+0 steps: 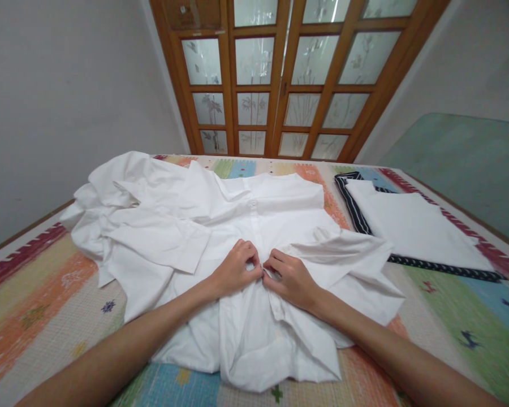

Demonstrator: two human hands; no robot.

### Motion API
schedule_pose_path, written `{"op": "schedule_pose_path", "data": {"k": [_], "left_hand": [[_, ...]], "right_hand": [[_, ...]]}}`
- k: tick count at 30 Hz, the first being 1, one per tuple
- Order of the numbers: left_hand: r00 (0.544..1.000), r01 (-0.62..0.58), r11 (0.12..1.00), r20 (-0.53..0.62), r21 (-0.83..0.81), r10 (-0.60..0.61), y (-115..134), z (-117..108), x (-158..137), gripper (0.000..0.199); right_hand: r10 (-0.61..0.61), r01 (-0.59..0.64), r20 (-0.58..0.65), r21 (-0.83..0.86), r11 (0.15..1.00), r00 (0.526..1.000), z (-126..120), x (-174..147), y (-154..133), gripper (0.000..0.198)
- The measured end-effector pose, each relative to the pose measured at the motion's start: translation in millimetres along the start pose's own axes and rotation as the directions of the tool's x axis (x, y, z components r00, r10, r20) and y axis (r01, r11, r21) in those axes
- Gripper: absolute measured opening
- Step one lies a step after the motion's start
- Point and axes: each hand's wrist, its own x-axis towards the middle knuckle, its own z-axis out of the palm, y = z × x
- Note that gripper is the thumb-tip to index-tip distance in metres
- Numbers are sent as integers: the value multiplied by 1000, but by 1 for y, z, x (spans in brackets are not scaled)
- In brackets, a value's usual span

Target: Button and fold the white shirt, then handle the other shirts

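A white shirt [227, 234] lies rumpled on a multicoloured patterned cloth [435, 308]; the left hand [237, 264] and right hand [289, 277] nearly meet at its buttoned front, each pinching the fabric. Near its right side, a white garment [419, 226] rests over black patterned fabric [447, 268]; beyond stand glass-paned wooden doors [276, 107].

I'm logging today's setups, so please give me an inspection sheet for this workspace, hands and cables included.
Surface: multicolored patterned cloth under the garments.
Job's things: white shirt, spread out, rumpled.
Clutter: white fabric on dark patterned fabric, at right.
Hands: left hand and right hand pinch the shirt's front, fingertips close together; finer detail too small to tell.
Cables: nothing seen.
Surroundings: wood-framed glass doors beyond; pale walls; greenish panel at right.
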Motion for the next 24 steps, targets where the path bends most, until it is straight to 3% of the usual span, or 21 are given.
{"op": "schedule_pose_path", "data": {"k": [6,15,24], "left_hand": [[1000,-13,997,-20,-75,12,-3,-2,-1,8],[999,18,993,-26,-119,-21,-7,0,4,11],[996,13,994,-84,-106,-22,-5,4,3,14]], "right_hand": [[29,-28,-15,39,999,999,5,-3,3,10],[250,-244,-44,114,963,967,2,4,-5,10],[214,-216,29,171,961,976,0,4,0,7]]}}
